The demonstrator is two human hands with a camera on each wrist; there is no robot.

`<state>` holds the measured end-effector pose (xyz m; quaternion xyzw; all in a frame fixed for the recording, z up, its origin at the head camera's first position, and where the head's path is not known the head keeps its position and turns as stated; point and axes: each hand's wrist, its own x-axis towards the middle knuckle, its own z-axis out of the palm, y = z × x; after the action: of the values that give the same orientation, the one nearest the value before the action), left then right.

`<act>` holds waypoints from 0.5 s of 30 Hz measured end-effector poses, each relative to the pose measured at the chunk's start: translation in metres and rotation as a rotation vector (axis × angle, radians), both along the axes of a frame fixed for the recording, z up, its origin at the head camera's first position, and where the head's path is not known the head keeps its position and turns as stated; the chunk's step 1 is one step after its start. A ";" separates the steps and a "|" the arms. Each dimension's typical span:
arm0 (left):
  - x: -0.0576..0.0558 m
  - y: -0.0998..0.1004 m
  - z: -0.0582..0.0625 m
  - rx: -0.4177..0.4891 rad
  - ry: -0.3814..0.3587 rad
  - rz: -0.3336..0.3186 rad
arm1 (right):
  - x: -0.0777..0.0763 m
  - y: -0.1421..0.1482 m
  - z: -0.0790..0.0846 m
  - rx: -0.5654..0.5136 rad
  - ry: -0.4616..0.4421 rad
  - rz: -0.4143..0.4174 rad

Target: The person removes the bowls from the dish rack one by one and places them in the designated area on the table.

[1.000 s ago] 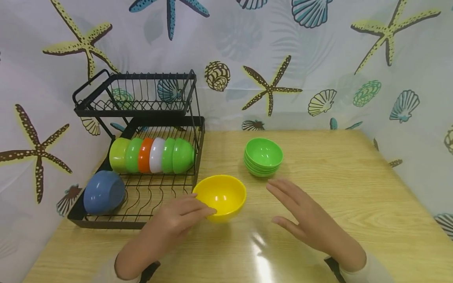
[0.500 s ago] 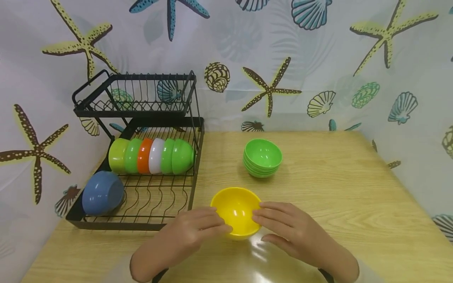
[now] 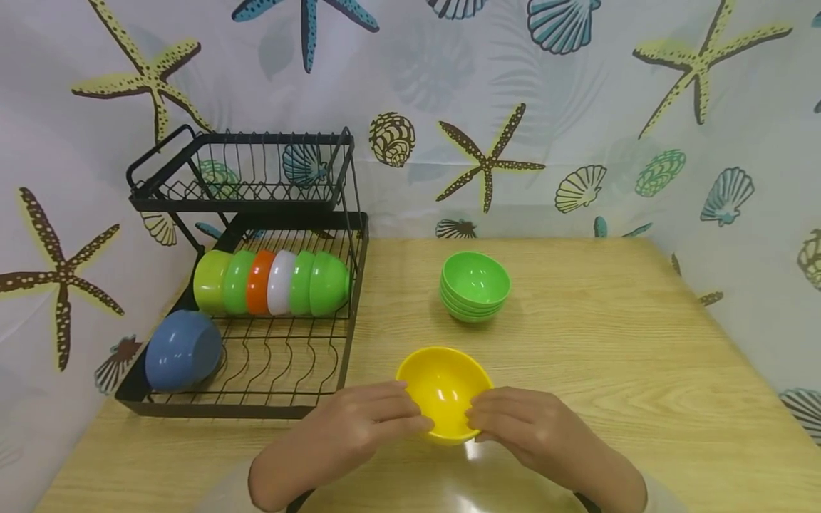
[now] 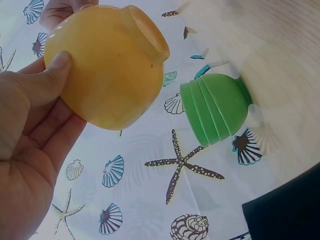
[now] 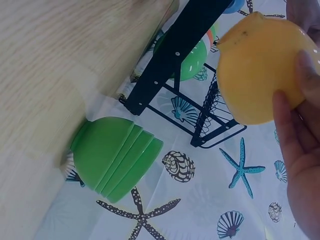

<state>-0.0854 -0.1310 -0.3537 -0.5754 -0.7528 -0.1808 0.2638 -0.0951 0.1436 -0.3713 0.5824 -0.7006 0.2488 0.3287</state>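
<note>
Between the two hands a yellow bowl [image 3: 442, 388] is held up with its hollow side tilted toward the head camera. My left hand [image 3: 359, 424] pinches the bowl's left rim, thumb outside and fingers over the edge. On the opposite side my right hand [image 3: 535, 427] grips the right rim in the same manner. Both wrist views show the yellow bowl's rounded underside [image 4: 107, 70] and its foot ring, raised off the table. Behind it a stack of green bowls [image 3: 476, 285] stands upright on the table.
At the left stands a black two-tier dish rack [image 3: 240, 410]. Its lower tier holds a row of bowls on edge, among them an orange bowl [image 3: 260, 283] and a white bowl [image 3: 281, 283]. A blue bowl [image 3: 182, 350] leans at the front left. A patterned curtain [image 3: 410, 71] hangs behind the wooden table [image 3: 609, 320].
The yellow bowl has moved right and nearer, away from the rack, with the left hand holding it. The right hand has come in from the right and taken its right rim.
</note>
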 end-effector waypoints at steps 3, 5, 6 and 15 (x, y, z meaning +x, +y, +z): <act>0.000 0.001 0.000 -0.008 -0.013 -0.001 | 0.000 -0.001 0.002 -0.011 0.036 0.007; -0.001 0.001 0.000 -0.003 -0.016 -0.004 | 0.000 -0.001 0.003 -0.014 0.050 0.005; -0.002 0.001 0.000 -0.001 -0.016 -0.005 | 0.000 -0.001 0.004 -0.015 0.054 0.004; 0.000 0.002 0.000 -0.014 -0.021 0.002 | 0.000 0.000 0.004 -0.003 0.052 -0.004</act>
<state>-0.0859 -0.1285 -0.3533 -0.5745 -0.7574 -0.1814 0.2519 -0.0952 0.1435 -0.3674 0.5866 -0.6929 0.2339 0.3479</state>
